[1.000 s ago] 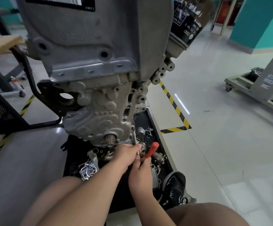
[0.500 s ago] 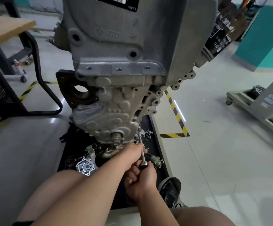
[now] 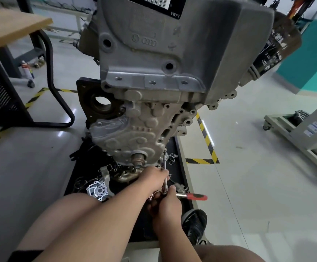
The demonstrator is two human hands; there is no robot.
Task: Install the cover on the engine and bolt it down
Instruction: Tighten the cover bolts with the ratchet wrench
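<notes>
A grey engine (image 3: 172, 53) hangs upside down in front of me, with the ribbed cover (image 3: 131, 135) sitting on its lower end. A thin extension bar (image 3: 165, 163) runs from the cover's lower right edge down to a ratchet with a red handle (image 3: 195, 196), which points right. My left hand (image 3: 154, 178) pinches the extension bar near its lower end. My right hand (image 3: 165, 203) is closed around the ratchet head just below. The bar's tip at the cover is too small to make out.
A black tray (image 3: 180, 148) under the engine holds several loose metal parts, including a silver pump housing (image 3: 98, 190). My shoe (image 3: 194, 224) rests at its right edge. A wooden table (image 3: 6, 27) with black legs stands left; a wheeled cart (image 3: 295, 133) stands right.
The red ratchet handle has swung from pointing up-right, through hidden behind my hands, to pointing straight right. My hands stay on the tool; the camera has shifted.
</notes>
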